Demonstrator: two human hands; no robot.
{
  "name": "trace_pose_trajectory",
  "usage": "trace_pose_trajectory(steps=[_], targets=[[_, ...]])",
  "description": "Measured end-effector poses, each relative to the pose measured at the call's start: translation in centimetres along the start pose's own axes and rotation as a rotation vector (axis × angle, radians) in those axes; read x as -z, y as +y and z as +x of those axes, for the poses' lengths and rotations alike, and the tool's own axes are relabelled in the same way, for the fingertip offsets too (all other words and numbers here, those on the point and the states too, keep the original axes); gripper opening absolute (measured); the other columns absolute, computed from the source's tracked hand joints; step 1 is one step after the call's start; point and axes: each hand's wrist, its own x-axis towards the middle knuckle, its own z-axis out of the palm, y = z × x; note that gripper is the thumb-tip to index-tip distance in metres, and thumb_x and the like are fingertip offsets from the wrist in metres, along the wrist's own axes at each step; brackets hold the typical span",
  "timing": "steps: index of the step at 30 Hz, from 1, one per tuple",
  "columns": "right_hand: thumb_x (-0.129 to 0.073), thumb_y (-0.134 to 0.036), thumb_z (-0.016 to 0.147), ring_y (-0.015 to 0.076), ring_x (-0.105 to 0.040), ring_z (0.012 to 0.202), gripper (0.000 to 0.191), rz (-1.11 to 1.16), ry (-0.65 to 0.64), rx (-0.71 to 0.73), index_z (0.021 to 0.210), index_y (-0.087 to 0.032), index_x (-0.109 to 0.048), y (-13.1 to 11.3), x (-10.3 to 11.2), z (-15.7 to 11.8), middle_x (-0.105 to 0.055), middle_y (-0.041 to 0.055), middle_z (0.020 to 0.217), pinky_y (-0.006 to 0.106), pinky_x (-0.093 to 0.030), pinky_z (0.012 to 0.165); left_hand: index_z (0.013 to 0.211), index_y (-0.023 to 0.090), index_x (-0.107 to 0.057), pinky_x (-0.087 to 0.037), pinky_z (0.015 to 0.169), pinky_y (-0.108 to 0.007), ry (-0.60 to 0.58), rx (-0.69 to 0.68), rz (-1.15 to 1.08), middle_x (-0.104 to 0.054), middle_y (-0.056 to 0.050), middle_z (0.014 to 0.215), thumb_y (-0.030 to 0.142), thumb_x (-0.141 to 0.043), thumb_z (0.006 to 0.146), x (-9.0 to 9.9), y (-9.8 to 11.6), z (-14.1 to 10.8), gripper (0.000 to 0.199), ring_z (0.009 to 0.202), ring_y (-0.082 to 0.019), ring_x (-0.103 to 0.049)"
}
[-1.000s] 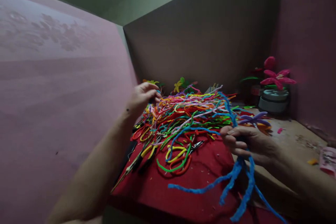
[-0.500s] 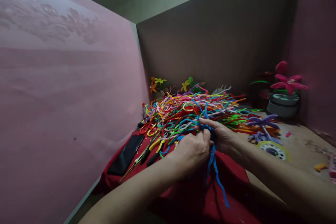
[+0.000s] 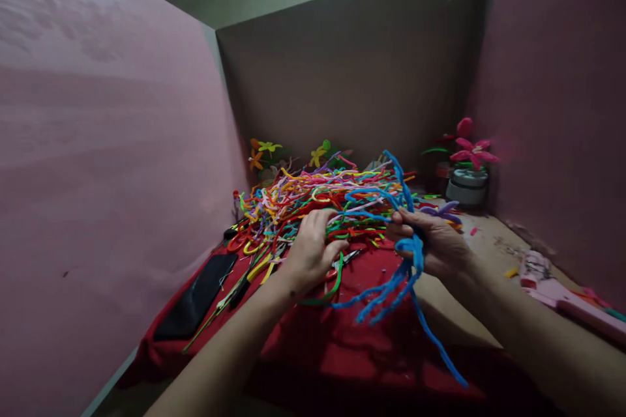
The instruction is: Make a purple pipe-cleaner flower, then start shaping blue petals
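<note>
A bunch of blue pipe cleaners (image 3: 417, 254) is pinched in my right hand (image 3: 440, 241), some ends standing up and others dangling over the red cloth (image 3: 342, 352). My left hand (image 3: 313, 247) is at the near edge of a heap of many-coloured pipe cleaners (image 3: 313, 189), its thumb apart from its curved fingers. One blue strand stretches leftward from the bunch to the left fingertips; whether they touch it I cannot tell. Below the left hand lie a bent green pipe cleaner (image 3: 335, 287) and scissors (image 3: 349, 257), partly covered.
A black phone (image 3: 195, 296) and yellow-handled pliers (image 3: 259, 270) lie on the left. Pipe-cleaner flowers stand behind the heap. At the back right a pink flower (image 3: 473, 153) rises from a grey pot (image 3: 467, 187). A pink glue gun (image 3: 562, 293) lies at the right edge.
My hands have parted: the left has let go of the bunch and moved left to the heap. My right hand keeps the blue bunch, now spread out more. The view has turned right.
</note>
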Motion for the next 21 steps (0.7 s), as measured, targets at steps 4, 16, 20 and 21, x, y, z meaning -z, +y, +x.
trace_pose_trajectory(steps=[4, 16, 20, 21], targets=[[-0.055, -0.017, 0.074, 0.005, -0.032, 0.04, 0.011, 0.079, 0.012, 0.11, 0.064, -0.014, -0.053, -1.3, 1.0, -1.6, -0.034, -0.0047, 0.05, 0.014, -0.028, 0.033, 0.132, 0.017, -0.026, -0.027, 0.097, -0.05, -0.137, -0.049, 0.38, -0.029, -0.019, 0.135, 0.039, -0.065, 0.065, -3.5, -1.8, 0.2, 0.08, 0.124, -0.034, -0.026], [-0.054, -0.018, 0.077, 0.0042, -0.019, 0.037, 0.018, 0.157, 0.068, 0.296, 0.061, -0.018, -0.045, -2.3, 1.8, -2.0, -0.029, -0.0076, 0.046, 0.011, -0.012, 0.03, 0.127, 0.026, -0.037, -0.043, 0.083, -0.032, -0.475, -0.096, 0.512, -0.048, -0.01, 0.12, 0.019, -0.042, 0.081, -5.3, -8.0, 6.4, 0.047, 0.1, -0.023, -0.053], [-0.052, -0.021, 0.08, 0.0026, -0.022, 0.035, 0.021, 0.298, 0.014, 0.346, 0.06, -0.018, -0.044, -2.8, 2.1, -2.7, -0.032, -0.0082, 0.044, 0.007, -0.007, 0.027, 0.122, 0.024, -0.043, -0.038, 0.092, -0.034, -0.458, -0.138, 0.471, -0.042, -0.011, 0.128, 0.012, -0.034, 0.083, -5.0, -10.2, 7.9, 0.042, 0.113, -0.022, -0.045], [-0.053, -0.022, 0.079, 0.0022, -0.022, 0.034, 0.023, 0.297, 0.0, 0.347, 0.059, -0.019, -0.044, -3.0, 2.0, -3.0, -0.032, -0.0086, 0.043, 0.007, -0.006, 0.026, 0.121, 0.022, -0.045, -0.037, 0.093, -0.035, -0.446, -0.14, 0.46, -0.041, -0.012, 0.129, 0.01, -0.033, 0.083, -5.0, -10.7, 8.1, 0.041, 0.115, -0.022, -0.044]])
